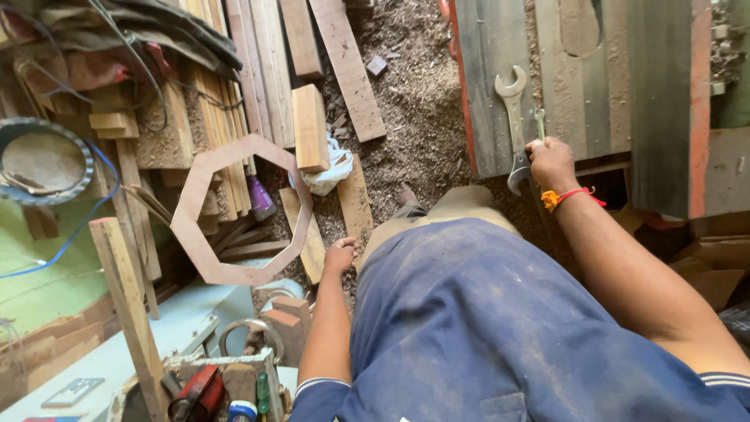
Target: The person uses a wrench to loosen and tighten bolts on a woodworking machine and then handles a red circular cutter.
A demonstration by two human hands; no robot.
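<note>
My right hand (pixel 551 162) rests at the edge of a worn wooden machine table (pixel 570 86), fingers closed round the shaft of a slim metal spanner (pixel 539 122) whose ring end sticks out above the fist. A large open-ended spanner (pixel 513 109) lies on the table right beside it, its lower jaw touching my hand. A red and orange thread is tied on that wrist. My left hand (pixel 341 255) hangs by my side over the sawdust floor, fingers curled in, holding nothing. My blue shirt fills the lower right.
An octagonal wooden frame (pixel 182 211) leans on stacked planks (pixel 258 70) at the left. A white bag (pixel 334 168), a purple bottle (pixel 260 197) and wood offcuts lie on the sawdust. A round metal basin (pixel 12 133) sits far left; hand tools (pixel 226 383) crowd the bottom.
</note>
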